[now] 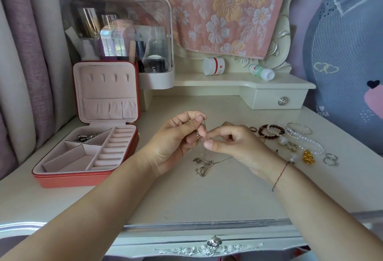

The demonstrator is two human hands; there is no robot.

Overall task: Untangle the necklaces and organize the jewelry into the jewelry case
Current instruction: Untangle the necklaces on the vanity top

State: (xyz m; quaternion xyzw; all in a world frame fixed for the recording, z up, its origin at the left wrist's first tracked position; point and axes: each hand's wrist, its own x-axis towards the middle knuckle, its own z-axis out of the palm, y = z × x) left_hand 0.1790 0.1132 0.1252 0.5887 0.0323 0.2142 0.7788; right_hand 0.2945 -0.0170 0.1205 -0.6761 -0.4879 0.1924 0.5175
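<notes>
A tangle of thin silver necklaces [202, 163] hangs down to the white dressing table [186, 196], its knotted end resting on the tabletop. My left hand [176, 140] pinches the chains near their top between thumb and fingers. Close beside it, my right hand [232, 142] has its fingers curled and its fingertips at the same strands. The red jewelry case [87, 180] stands open at the left, pink-lined, with a silver piece [87, 137] in its back compartment. Loose jewelry lies at the right: a dark bead bracelet [261, 131], pearl bracelets [306, 142], a gold charm [308, 157], silver rings [330, 159].
A clear cosmetics organizer [120, 39] stands behind the case. On the raised shelf lie a white jar [213, 66] and a tipped white bottle [262, 72], above a small drawer [279, 101]. A curtain hangs at the left, a large cushion leans at the right.
</notes>
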